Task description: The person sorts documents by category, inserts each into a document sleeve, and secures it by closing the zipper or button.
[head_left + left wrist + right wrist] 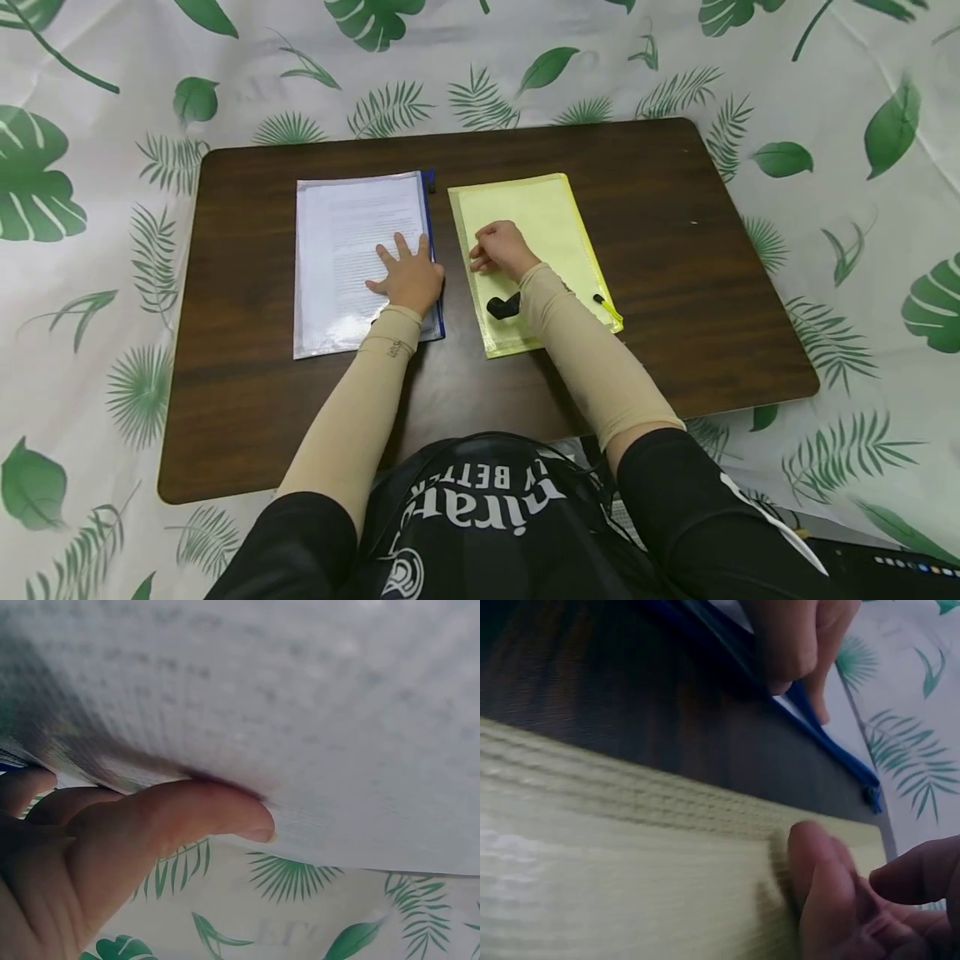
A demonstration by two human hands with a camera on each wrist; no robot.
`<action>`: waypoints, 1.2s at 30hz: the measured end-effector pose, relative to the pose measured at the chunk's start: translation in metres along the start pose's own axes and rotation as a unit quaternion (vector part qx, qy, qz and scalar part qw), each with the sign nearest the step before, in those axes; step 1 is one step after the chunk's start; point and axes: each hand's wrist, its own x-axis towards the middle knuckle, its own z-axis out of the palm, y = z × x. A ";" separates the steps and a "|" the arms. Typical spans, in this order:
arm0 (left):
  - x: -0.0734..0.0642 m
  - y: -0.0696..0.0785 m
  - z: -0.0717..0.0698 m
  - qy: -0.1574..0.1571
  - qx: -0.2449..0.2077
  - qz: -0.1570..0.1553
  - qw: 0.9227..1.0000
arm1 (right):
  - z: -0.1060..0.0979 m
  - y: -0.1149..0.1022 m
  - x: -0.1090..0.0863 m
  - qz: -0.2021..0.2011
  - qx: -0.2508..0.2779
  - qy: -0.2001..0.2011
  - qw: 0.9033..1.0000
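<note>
A clear zip folder (318, 250) with a blue zipper edge and printed sheets inside lies left of centre on the table. My left hand (411, 279) rests on its right part with fingers spread. In the left wrist view, the thumb (202, 814) lies against the printed surface. To the right is a yellow zip folder (551, 217), its black-and-yellow zip pull (607, 310) at the lower right corner. Over its left side is my right hand (502, 250), fingers loosely bent and holding nothing. The right wrist view shows its fingertips (810, 844) right at the folder's surface.
The dark brown wooden table (675, 250) has rounded corners, and its brown top extends on both sides of the folders. A leaf-patterned white cloth (862, 208) surrounds it. A small black device (503, 307) sits by the right wrist, over the yellow folder.
</note>
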 end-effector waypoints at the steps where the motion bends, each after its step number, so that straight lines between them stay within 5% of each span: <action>1: 0.001 -0.001 0.001 0.004 0.004 0.002 1.000 | 0.001 -0.003 0.002 0.005 -0.012 -0.001 1.000; 6: 0.004 -0.004 0.005 0.019 0.018 0.007 1.000 | 0.008 -0.018 0.015 0.018 -0.065 -0.003 0.998; 21: -0.030 0.038 0.011 0.046 0.124 0.026 0.991 | 0.001 -0.046 0.018 -0.003 -0.185 0.047 0.982; 36: -0.024 0.035 0.004 0.068 0.165 0.036 0.983 | 0.022 -0.068 0.053 0.012 -0.213 0.081 0.974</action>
